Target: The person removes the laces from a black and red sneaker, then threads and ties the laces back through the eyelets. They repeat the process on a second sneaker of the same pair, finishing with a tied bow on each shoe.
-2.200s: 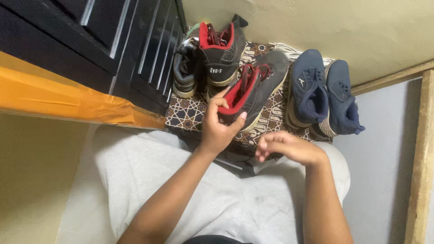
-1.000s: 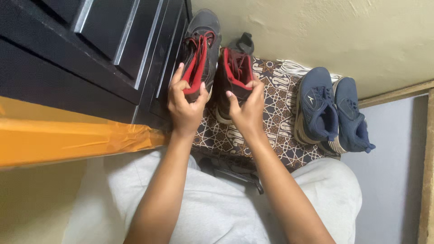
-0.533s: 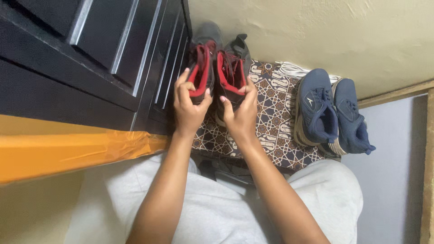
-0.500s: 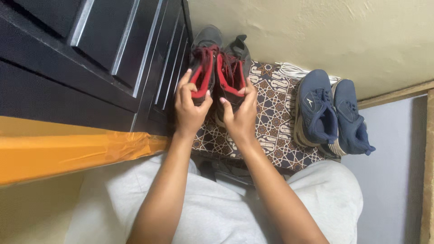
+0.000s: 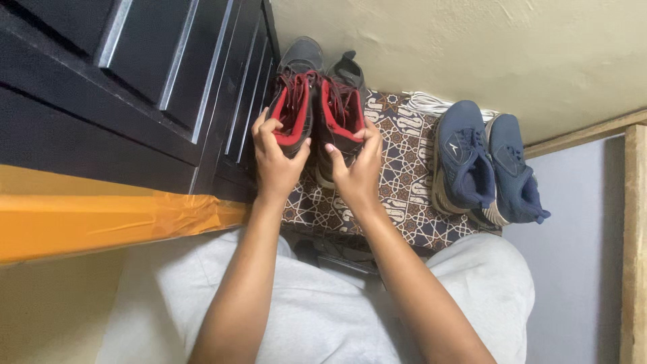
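Observation:
Two dark grey high-top shoes with red lining stand side by side on a patterned mat (image 5: 397, 182), toes toward the wall. My left hand (image 5: 273, 162) grips the heel collar of the left shoe (image 5: 293, 101). My right hand (image 5: 354, 172) grips the heel collar of the right shoe (image 5: 340, 108). The two shoes touch each other, close against the dark cabinet (image 5: 135, 87).
A pair of navy blue sneakers (image 5: 482, 165) sits on the mat's right side. A cream wall (image 5: 472, 47) runs behind the shoes. An orange strip (image 5: 101, 219) lies at the left. A wooden frame (image 5: 630, 236) borders the right. My grey-trousered knees (image 5: 323, 310) fill the foreground.
Both hands brought the two red-lined shoes together and lowered them onto the mat beside the cabinet; earlier only the left hand held one shoe.

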